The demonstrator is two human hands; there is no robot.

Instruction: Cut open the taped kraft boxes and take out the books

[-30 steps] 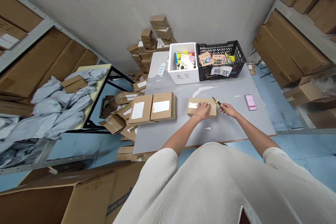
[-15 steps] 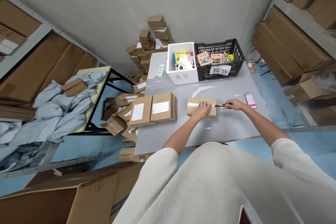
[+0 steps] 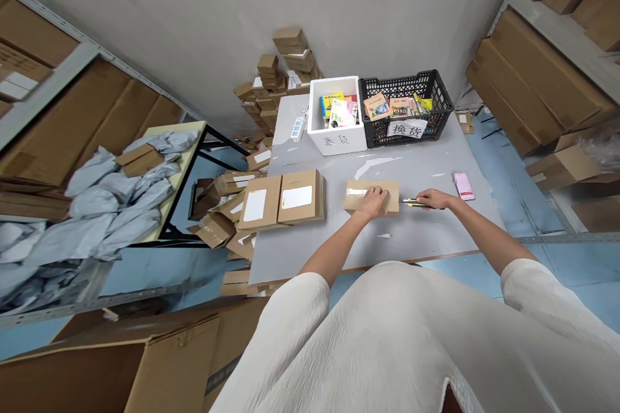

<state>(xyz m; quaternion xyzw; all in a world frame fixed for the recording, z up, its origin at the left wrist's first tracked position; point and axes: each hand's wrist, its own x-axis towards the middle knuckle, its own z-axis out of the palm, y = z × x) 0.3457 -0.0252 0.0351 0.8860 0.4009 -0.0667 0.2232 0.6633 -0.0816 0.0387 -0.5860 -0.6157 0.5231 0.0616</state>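
I work in what seems a warehouse room for parcels. At my ten o'clock and two o'clock, metal shelves [image 3: 81, 55] carry large cartons [image 3: 72, 122]. At nine o'clock, grey mailing bags [image 3: 113, 206] lie heaped; at eleven o'clock, small boxes [image 3: 300, 62] are piled by the wall [image 3: 378, 13]. On my table [image 3: 310, 251], a black crate [image 3: 375, 135] bears a sign [image 3: 407, 128] meaning "exchange of goods".

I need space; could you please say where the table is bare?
Bare: grey table between its near edge and two brown cardboard boxes; between black mesh plastic crate and pink-screened phone. Crowded: far side, crate beside boxy white bin.
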